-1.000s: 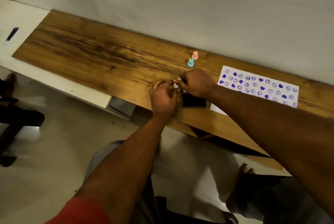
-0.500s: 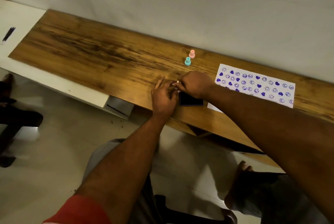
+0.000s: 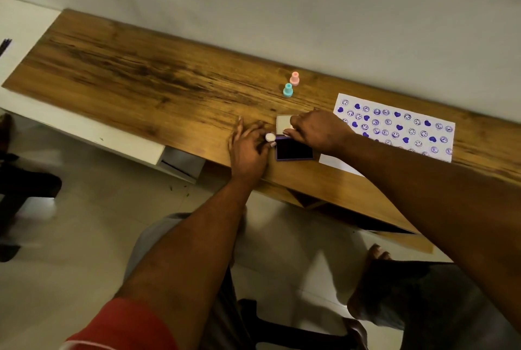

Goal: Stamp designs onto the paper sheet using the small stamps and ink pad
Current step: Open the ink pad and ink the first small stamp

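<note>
The left hand (image 3: 248, 149) pinches a small white round stamp (image 3: 270, 137) beside the dark purple square ink pad (image 3: 294, 150). The right hand (image 3: 318, 131) grips the pad's raised pale lid (image 3: 283, 124). The white paper sheet with purple prints (image 3: 394, 126) lies right, on the wooden table (image 3: 141, 81).

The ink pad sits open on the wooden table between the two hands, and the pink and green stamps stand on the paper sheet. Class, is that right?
Not quite. In the head view the pink stamp and green stamp stand on the bare table, left of the paper sheet. The ink pad is open.
</note>
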`<state>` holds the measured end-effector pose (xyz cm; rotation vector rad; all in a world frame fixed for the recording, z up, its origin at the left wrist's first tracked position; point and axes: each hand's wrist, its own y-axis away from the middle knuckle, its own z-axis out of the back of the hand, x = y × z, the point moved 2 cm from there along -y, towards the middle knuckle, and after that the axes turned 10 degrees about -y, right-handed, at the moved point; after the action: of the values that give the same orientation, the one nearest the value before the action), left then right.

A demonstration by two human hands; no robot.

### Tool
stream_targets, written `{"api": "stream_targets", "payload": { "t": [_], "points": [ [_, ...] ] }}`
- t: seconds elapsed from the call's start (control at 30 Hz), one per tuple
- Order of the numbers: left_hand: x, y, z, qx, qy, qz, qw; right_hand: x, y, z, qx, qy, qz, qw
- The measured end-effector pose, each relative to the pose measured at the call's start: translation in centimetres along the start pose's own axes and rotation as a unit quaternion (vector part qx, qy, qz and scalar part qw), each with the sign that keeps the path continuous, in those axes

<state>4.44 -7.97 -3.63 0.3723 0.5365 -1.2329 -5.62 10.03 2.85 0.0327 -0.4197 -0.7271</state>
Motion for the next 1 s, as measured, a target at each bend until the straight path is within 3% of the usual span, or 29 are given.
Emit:
{"api": "stream_targets", "payload": {
  "t": [0.4,0.63,0.87,0.93,1.0],
  "points": [
    [0.3,1.3,0.3,0.004,-0.019,0.006,1.0,-1.2,3.3,-0.5,0.012,0.011,-0.037,0.999],
    [-1.2,1.3,-0.3,0.04,-0.137,-0.132,0.981,-0.1,4.0,-0.9,0.016,0.021,-0.06,0.998],
    [-1.1,1.5,-1.0,0.043,-0.115,-0.106,0.987,1.1,3.9,-0.9,0.032,0.051,-0.077,0.995],
    [-1.2,1.5,-1.0,0.049,-0.113,-0.093,0.988,2.4,3.2,0.7,-0.003,0.072,-0.08,0.994],
    [-1.2,1.4,-1.0,0.058,-0.11,-0.08,0.989,3.7,2.4,2.6,-0.104,0.079,-0.08,0.988]
  ]
}}
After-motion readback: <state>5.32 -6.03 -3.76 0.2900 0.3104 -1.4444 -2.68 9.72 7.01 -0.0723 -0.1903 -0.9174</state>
